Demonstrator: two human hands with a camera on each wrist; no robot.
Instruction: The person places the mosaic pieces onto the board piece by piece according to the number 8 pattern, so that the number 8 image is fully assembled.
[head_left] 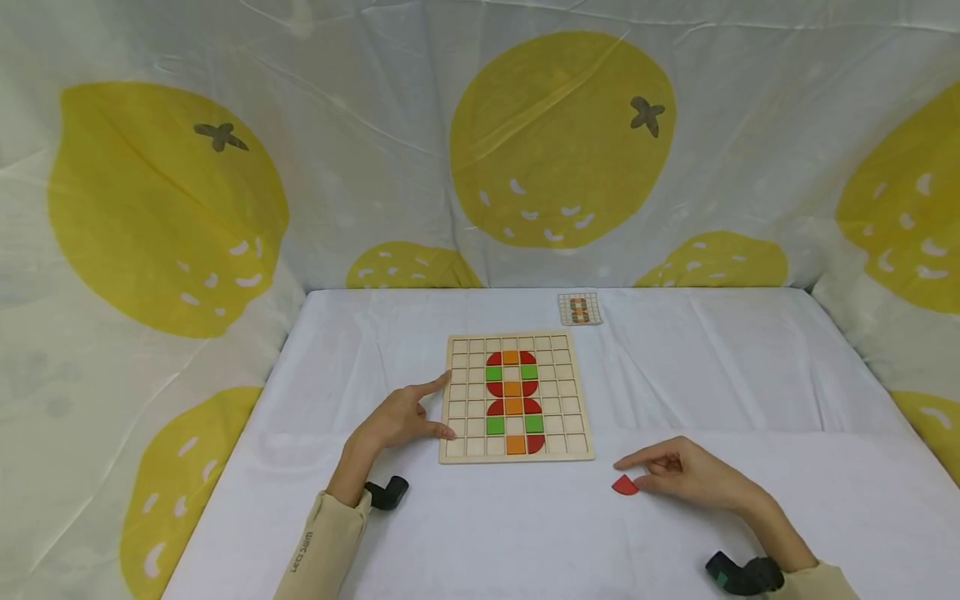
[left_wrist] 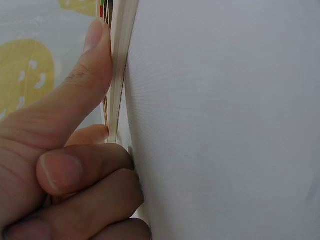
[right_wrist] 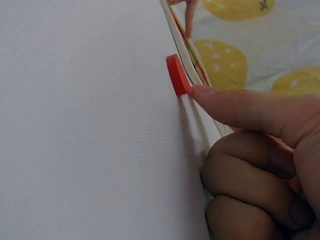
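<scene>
A wooden grid board (head_left: 468,400) lies on the white cloth, bearing red quarter rounds and orange and green squares in its middle columns. My left hand (head_left: 401,417) is at the board's left side, with index finger and thumb spread along its edge; the thumb (left_wrist: 92,62) lies against the edge in the left wrist view. Right of the board's near corner, my right hand (head_left: 693,475) touches a loose red quarter-round piece (head_left: 625,486) at one corner with its thumb. The index fingertip stands just apart above the piece. In the right wrist view the thumb (right_wrist: 235,107) hides the index finger.
Behind the board, to the right, lies a small pattern card (head_left: 579,309) showing a similar design. A lemon-printed cloth (head_left: 375,167) hangs behind and beside the table (head_left: 712,358). Each wrist wears a black camera mount (head_left: 388,493).
</scene>
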